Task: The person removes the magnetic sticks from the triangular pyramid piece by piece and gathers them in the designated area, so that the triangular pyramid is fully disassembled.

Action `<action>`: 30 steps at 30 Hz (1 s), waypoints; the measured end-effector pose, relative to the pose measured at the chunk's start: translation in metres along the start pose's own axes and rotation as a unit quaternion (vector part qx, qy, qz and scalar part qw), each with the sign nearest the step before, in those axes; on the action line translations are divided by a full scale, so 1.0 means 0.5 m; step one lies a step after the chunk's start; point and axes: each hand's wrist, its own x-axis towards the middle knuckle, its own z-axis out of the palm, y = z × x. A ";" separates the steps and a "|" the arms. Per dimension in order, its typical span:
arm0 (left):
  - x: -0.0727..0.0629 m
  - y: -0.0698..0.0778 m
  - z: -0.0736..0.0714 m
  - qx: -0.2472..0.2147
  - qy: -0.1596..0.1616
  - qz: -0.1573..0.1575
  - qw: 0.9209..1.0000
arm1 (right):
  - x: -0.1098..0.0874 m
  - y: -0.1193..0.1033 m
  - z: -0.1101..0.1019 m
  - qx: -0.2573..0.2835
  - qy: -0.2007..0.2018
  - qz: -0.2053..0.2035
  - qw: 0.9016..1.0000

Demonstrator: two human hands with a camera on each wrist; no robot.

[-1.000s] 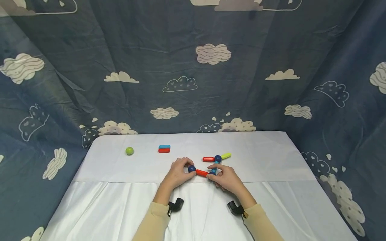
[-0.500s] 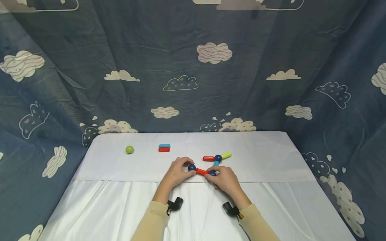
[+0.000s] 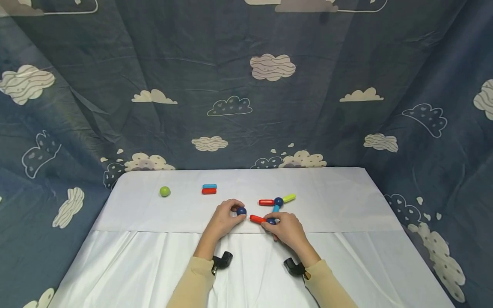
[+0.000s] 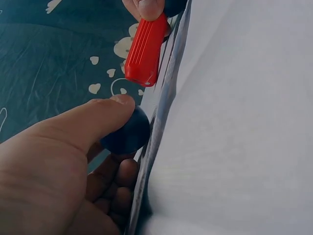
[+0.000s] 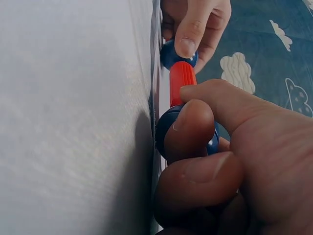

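My left hand (image 3: 222, 221) pinches a dark blue ball (image 3: 241, 211) between thumb and fingers. A small gap parts that ball from the free end of a ribbed red rod (image 4: 145, 54). At its other end the rod meets a second blue ball (image 5: 168, 125), which my right hand (image 3: 288, 229) grips, thumb against the rod. A light blue rod (image 3: 276, 208) leads from there to a third blue ball (image 3: 279, 202). Another red rod (image 3: 266, 202) and a yellow-green rod (image 3: 289, 198) stick out of that one. My right fingers partly hide the second ball.
Farther back on the white-covered table (image 3: 327, 188) lie a loose light blue rod (image 3: 209, 186) and a red rod (image 3: 209, 191), side by side. A green ball (image 3: 164, 191) sits to their left. Dark cloud-patterned cloth (image 3: 231, 128) hangs behind and at both sides.
The left hand has drawn its blue ball a little left, away from the red rod's end, where they met before. The right hand shifted slightly left earlier and now stays put.
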 end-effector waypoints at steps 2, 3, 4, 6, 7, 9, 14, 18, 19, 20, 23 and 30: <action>0.000 0.000 -0.002 -0.005 0.003 0.000 1.000 | 0.001 0.000 0.000 0.001 -0.001 -0.001 1.000; 0.000 -0.001 -0.003 -0.006 0.002 -0.001 1.000 | 0.001 0.000 0.001 0.001 -0.001 -0.001 1.000; 0.001 -0.001 -0.003 -0.009 0.001 -0.001 1.000 | 0.001 0.001 0.001 0.001 -0.002 -0.001 1.000; 0.001 -0.002 -0.003 -0.021 0.000 -0.007 1.000 | 0.002 0.002 0.001 -0.001 -0.004 0.001 1.000; 0.001 -0.002 -0.002 -0.029 0.000 -0.011 1.000 | 0.002 0.003 0.002 -0.002 -0.005 0.003 1.000; 0.002 -0.003 -0.002 -0.046 0.002 -0.019 0.999 | 0.003 0.004 0.002 -0.005 -0.006 0.006 1.000; -0.001 0.000 -0.008 -0.087 0.020 -0.034 0.995 | 0.003 0.005 0.002 -0.003 -0.006 0.003 1.000; -0.004 0.013 -0.021 -0.105 0.033 -0.036 0.993 | 0.001 0.004 0.002 0.000 -0.007 0.003 1.000; -0.004 0.016 -0.026 -0.109 0.038 -0.033 0.993 | 0.001 0.003 0.003 -0.001 -0.007 0.004 1.000; -0.005 0.019 -0.032 -0.115 0.043 -0.030 0.992 | 0.000 0.003 0.003 -0.002 -0.007 0.005 1.000; -0.009 0.021 -0.056 -0.132 0.063 -0.014 0.989 | -0.001 0.001 0.004 -0.002 -0.008 0.007 1.000; -0.016 -0.004 -0.153 -0.144 0.152 0.005 0.978 | 0.002 0.004 0.003 0.003 -0.006 0.001 1.000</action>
